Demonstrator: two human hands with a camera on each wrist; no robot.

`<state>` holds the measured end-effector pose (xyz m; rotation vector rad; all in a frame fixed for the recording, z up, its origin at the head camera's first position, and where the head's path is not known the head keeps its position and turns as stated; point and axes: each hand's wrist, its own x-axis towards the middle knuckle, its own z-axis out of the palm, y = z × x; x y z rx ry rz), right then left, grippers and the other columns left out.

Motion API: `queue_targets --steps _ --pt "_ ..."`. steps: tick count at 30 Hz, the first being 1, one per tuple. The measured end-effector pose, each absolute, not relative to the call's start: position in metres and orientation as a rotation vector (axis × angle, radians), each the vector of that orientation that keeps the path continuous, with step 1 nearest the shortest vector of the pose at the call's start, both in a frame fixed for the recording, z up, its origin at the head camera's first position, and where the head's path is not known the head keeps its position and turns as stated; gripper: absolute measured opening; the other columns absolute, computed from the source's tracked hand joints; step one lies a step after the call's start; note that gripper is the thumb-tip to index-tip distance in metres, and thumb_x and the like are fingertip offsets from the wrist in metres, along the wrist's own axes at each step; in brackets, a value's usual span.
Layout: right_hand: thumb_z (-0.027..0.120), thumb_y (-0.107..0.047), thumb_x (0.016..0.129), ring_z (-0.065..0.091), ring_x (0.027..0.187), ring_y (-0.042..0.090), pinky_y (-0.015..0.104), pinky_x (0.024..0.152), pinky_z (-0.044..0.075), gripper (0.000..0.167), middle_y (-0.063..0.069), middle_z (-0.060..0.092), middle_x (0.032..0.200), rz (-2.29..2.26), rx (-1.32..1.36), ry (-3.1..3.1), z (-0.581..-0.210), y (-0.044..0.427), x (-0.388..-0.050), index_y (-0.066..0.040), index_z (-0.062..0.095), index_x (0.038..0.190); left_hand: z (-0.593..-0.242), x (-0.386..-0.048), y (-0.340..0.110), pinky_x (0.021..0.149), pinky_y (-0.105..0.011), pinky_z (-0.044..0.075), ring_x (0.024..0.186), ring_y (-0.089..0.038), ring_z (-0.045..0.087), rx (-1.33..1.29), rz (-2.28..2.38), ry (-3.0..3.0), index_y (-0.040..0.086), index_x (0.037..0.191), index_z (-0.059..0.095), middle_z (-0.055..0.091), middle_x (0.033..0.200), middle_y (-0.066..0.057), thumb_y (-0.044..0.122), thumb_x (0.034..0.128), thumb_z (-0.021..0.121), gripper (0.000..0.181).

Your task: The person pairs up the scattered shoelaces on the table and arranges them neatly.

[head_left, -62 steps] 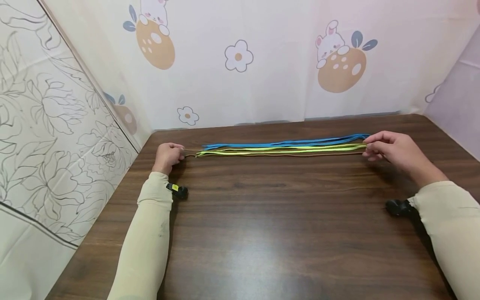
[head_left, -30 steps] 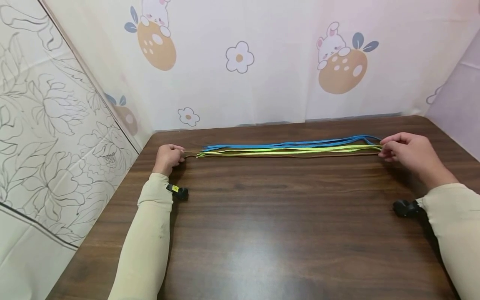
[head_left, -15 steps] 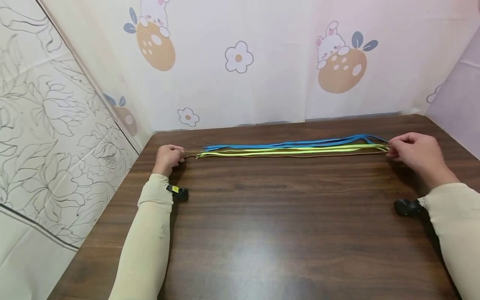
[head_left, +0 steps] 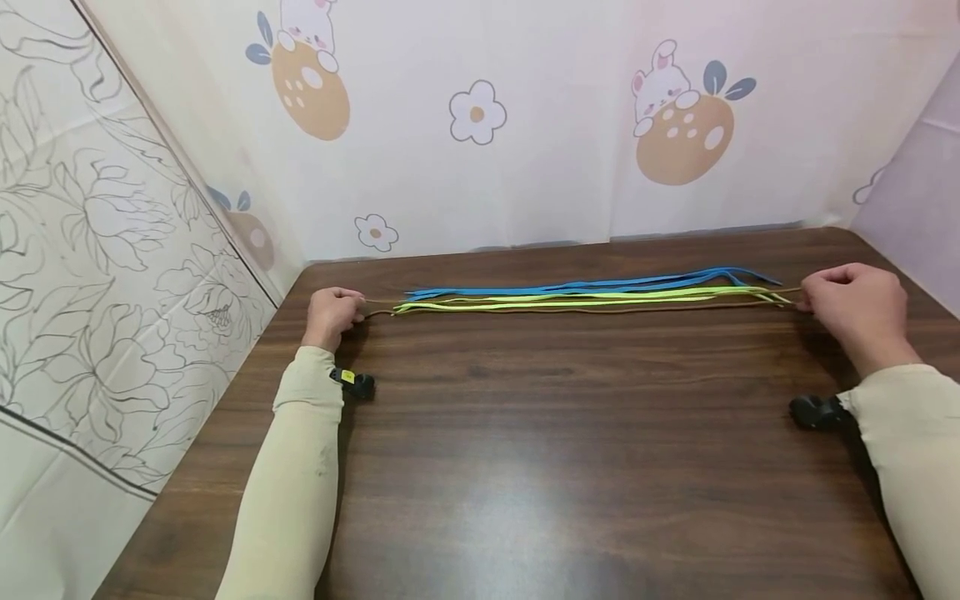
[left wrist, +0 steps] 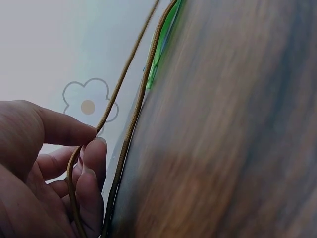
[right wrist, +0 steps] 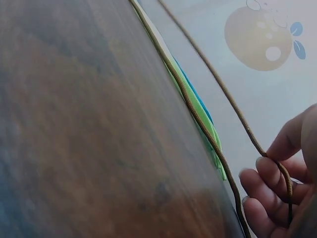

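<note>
Near the table's back edge, a brown round shoelace (head_left: 592,312) runs in two strands between my hands. My left hand (head_left: 332,318) pinches one strand between thumb and fingertips at the left; in the left wrist view the other brown strand (left wrist: 130,119) passes beside the fingers. At the right, my right hand (head_left: 855,312) likewise pinches a brown strand (right wrist: 223,91), which bends on into the palm. Between the hands lie flat neon yellow-green shoelaces (head_left: 525,305) and, behind them, flat blue shoelaces (head_left: 480,292). Their ends are apart from both hands.
The dark wood-grain table (head_left: 525,433) spreads in front of the laces. A patterned curtain (head_left: 555,167) hangs behind it, and a flower-printed sheet (head_left: 97,233) stands at the left. Black wrist cameras sit at the left cuff (head_left: 309,383) and right cuff (head_left: 885,392).
My right hand has slid to the right along the laces. The blue and yellow-green ends it covered earlier now lie free, with brown strands reaching it. My left hand has barely moved.
</note>
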<state>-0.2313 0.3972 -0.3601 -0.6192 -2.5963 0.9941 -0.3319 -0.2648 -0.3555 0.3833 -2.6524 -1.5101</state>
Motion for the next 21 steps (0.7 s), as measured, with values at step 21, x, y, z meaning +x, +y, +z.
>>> queue_targets --steps 21 --pt "0.042 -0.026 0.089 0.041 0.061 -0.007 0.028 0.062 0.038 0.034 -0.031 0.048 0.046 0.993 -0.765 -2.570 -0.3630 0.4067 -0.2275 -0.005 0.067 0.098 -0.3514 -0.3291 -0.2722 0.067 -0.023 0.049 0.073 -0.011 0.064 0.426 -1.510 -2.645 -0.003 0.120 0.070 0.067 0.109 -0.018 0.013 0.0947 0.055 0.033"
